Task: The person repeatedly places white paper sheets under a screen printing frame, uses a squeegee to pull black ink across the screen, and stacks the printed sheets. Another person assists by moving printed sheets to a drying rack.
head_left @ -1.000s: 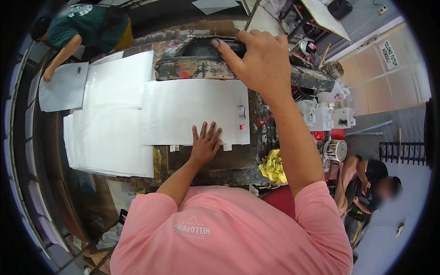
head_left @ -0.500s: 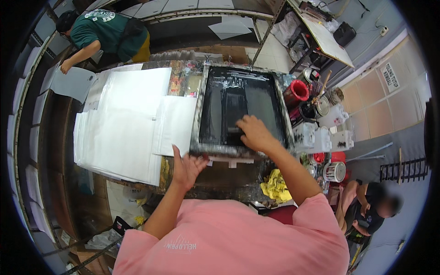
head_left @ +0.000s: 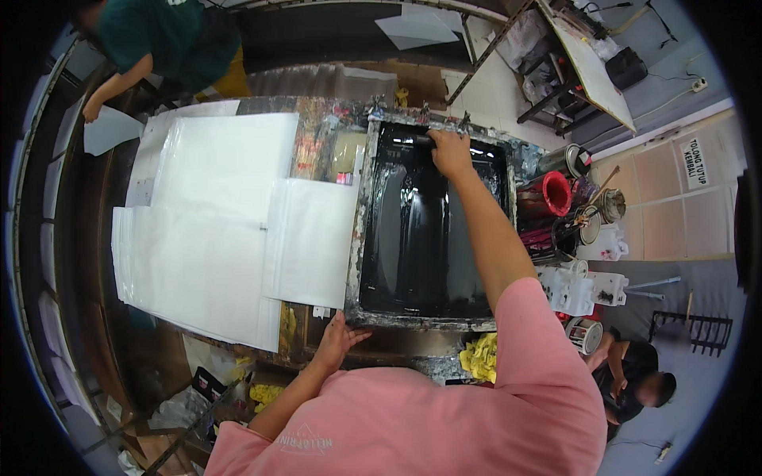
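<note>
A silkscreen frame (head_left: 355,262) lies on the worktable, its mesh coated with wet black ink (head_left: 425,238). At the far end of the mesh my right hand (head_left: 451,155) is closed on a dark squeegee (head_left: 410,141), partly hidden by the fingers and hard to tell from the ink. My left hand (head_left: 337,341) is by the frame's near left corner, thumb up and fingers stretched out; whether it touches the frame I cannot tell. Left of the frame, white paper sheets (head_left: 214,246) lie in overlapping stacks, with a smaller white sheet (head_left: 316,238) against the frame's edge.
Ink cans, including a red one (head_left: 548,194), and white plastic jugs (head_left: 567,289) crowd the right side. A yellow crumpled cloth (head_left: 479,357) lies near the front edge. A co-worker in green (head_left: 159,40) handles a sheet (head_left: 113,129) at the left rack; another person (head_left: 635,377) sits at right.
My right hand has gone from the mesh's near half to its far end with the squeegee. My left hand has moved slightly nearer to me. The co-worker's sheet has shifted left.
</note>
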`<state>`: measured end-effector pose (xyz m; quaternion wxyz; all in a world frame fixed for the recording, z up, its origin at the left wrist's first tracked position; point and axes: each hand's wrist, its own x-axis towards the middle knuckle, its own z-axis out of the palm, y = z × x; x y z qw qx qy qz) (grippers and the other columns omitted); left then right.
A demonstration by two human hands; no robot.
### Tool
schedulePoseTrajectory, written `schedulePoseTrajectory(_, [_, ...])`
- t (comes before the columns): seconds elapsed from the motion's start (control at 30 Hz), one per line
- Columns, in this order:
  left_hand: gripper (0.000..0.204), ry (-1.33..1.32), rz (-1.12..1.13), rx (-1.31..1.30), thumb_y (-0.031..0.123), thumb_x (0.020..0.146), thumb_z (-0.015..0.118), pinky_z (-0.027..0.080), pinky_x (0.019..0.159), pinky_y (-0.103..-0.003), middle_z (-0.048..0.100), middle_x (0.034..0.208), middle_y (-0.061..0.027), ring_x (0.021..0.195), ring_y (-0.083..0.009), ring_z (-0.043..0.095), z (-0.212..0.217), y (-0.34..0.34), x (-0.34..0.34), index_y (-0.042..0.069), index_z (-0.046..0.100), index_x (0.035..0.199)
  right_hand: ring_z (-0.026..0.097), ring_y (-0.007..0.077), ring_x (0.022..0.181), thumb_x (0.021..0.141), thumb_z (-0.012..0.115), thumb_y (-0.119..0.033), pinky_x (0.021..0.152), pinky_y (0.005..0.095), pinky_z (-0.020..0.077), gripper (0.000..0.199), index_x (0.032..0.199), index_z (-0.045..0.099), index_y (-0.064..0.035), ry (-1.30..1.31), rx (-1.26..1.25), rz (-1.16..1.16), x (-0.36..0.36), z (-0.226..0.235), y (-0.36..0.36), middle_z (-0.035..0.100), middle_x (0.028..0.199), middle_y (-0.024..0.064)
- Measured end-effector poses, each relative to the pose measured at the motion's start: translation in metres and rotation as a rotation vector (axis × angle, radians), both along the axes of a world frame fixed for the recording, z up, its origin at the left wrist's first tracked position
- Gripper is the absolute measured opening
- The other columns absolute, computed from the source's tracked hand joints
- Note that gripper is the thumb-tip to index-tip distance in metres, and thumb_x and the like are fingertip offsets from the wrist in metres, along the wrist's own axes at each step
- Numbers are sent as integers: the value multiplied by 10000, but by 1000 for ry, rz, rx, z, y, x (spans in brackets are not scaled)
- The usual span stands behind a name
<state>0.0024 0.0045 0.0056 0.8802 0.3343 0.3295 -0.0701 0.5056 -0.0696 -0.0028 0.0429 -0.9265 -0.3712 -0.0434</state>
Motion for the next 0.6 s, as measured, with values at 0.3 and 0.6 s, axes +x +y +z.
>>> schedulePoseTrajectory(0.3, [723,-147,21,86,595,1152,336,499,1160,-538,616,1429,-249,1308,-369,650,5,-5,0,-25,431,1511,651,324,1179,872,755,-157,1027,610,427,438,1286,612,-146,104,-59,35,-113,18,-50,694,1243,76])
schedulePoseTrajectory(0.6, [910,-90,20,93,764,1075,345,508,1128,-473,671,1325,-242,1263,-332,671,13,-6,7,-19,420,1531,633,294,1150,876,735,-133,980,548,420,459,1323,629,-126,308,-139,80,-332,94,-137,672,1221,76])
